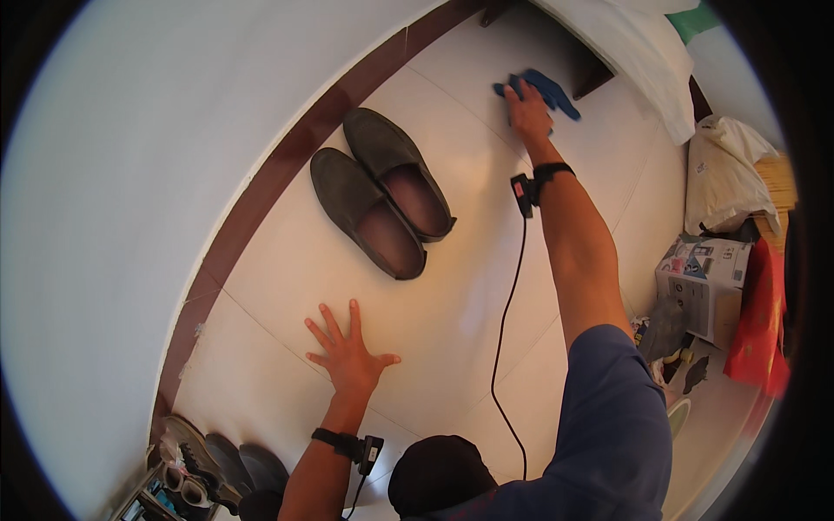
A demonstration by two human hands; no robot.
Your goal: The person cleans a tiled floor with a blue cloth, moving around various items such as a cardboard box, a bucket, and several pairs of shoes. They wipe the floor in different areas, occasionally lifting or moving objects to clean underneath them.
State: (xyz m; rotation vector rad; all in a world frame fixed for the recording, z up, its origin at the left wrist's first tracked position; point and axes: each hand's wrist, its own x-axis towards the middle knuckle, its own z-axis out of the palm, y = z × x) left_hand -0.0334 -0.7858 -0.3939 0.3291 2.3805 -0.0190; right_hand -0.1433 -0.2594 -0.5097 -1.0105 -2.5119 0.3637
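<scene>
My left hand is planted on the pale tiled floor, fingers spread, holding nothing. At arm's length, my right hand is on a crumpled blue cloth on the floor and grips it; the hand hides part of the cloth, and both are slightly blurred. Between my two hands, nearer the wall, lies a pair of dark slip-on shoes, side by side, with their toes toward the baseboard. Neither hand touches the shoes.
A dark red baseboard runs along the white wall. Beyond the cloth stands dark furniture under a white drape. On the right are a plastic bag and a printed carton. More shoes crowd the lower left. A black cable trails from my right wrist.
</scene>
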